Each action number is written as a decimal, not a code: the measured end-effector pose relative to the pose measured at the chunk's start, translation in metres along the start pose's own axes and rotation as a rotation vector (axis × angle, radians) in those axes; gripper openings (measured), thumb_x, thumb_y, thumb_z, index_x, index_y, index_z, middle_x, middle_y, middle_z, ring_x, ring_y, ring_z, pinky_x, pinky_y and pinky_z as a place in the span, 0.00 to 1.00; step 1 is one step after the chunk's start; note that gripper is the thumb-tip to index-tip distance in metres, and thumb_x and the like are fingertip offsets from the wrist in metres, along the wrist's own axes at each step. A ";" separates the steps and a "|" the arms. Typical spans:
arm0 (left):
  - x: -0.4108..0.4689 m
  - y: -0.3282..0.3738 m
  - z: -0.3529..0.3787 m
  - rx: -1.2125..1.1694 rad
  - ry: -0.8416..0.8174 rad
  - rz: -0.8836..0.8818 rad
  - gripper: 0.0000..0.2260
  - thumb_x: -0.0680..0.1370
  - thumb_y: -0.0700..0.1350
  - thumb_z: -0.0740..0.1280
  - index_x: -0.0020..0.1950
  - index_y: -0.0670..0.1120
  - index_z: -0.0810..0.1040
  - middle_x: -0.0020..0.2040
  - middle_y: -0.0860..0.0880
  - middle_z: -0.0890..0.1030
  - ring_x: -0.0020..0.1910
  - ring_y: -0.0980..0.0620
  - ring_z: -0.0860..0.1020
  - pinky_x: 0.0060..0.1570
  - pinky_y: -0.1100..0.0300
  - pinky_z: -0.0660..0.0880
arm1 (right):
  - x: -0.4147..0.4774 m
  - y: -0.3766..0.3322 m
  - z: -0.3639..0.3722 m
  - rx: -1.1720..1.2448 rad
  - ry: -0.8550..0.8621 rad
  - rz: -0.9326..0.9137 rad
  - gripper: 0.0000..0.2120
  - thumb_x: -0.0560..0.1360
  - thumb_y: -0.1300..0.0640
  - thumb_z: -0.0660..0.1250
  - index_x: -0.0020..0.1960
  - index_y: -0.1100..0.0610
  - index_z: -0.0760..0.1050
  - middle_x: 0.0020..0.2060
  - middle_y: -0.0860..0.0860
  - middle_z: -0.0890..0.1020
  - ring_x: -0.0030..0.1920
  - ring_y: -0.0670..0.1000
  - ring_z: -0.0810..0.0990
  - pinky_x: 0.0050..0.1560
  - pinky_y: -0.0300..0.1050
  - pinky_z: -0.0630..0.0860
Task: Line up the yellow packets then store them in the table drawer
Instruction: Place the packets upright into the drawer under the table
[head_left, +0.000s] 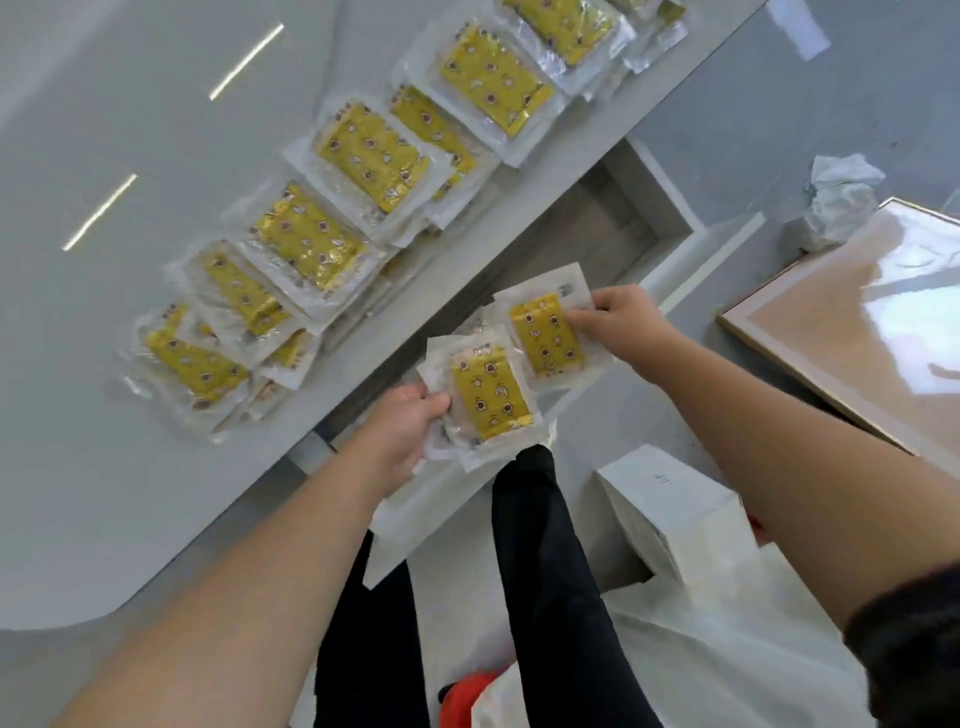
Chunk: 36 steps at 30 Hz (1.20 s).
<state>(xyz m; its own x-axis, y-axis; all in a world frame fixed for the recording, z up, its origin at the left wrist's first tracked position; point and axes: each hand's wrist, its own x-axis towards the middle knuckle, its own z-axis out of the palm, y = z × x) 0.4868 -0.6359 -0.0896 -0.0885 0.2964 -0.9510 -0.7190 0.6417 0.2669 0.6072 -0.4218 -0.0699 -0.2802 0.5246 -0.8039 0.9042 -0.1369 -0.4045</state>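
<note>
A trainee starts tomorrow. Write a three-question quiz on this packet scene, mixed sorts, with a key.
1. True or false: the drawer is closed.
2. The right hand pinches: A a pen; B a yellow packet; C nothing.
3. Fill in: the left hand grips a stack of packets; the other packets lie in a row on the ___.
Key: 1 false, it stands open. 2 B. 3 table.

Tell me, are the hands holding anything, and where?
Yes. The left hand grips a small stack of yellow packets by its left edge; the right hand pinches another yellow packet by its right edge.
</note>
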 end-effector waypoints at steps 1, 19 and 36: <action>0.013 -0.006 0.016 -0.039 0.031 -0.026 0.07 0.81 0.34 0.59 0.54 0.37 0.76 0.49 0.41 0.82 0.47 0.44 0.82 0.53 0.47 0.78 | 0.016 0.008 -0.009 -0.003 0.004 0.015 0.09 0.77 0.54 0.68 0.48 0.61 0.81 0.48 0.58 0.84 0.45 0.54 0.83 0.50 0.51 0.81; 0.139 -0.051 -0.004 -0.275 0.399 -0.094 0.10 0.82 0.39 0.60 0.62 0.40 0.73 0.60 0.39 0.80 0.57 0.42 0.80 0.61 0.44 0.74 | 0.165 0.030 0.045 -0.347 -0.219 -0.112 0.13 0.81 0.59 0.60 0.62 0.63 0.73 0.52 0.55 0.77 0.55 0.55 0.78 0.40 0.38 0.72; 0.161 -0.003 0.080 -0.274 0.246 0.002 0.09 0.81 0.36 0.60 0.57 0.41 0.77 0.57 0.40 0.81 0.52 0.44 0.80 0.57 0.46 0.76 | 0.163 0.041 -0.010 -0.390 -0.071 -0.217 0.17 0.81 0.51 0.58 0.65 0.58 0.72 0.59 0.54 0.76 0.58 0.54 0.76 0.58 0.49 0.75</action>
<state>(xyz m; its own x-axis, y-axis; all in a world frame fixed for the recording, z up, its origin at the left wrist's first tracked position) 0.5295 -0.5337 -0.2306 -0.2290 0.0972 -0.9686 -0.8738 0.4180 0.2485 0.6020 -0.3339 -0.2134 -0.4862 0.4454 -0.7518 0.8719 0.3040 -0.3838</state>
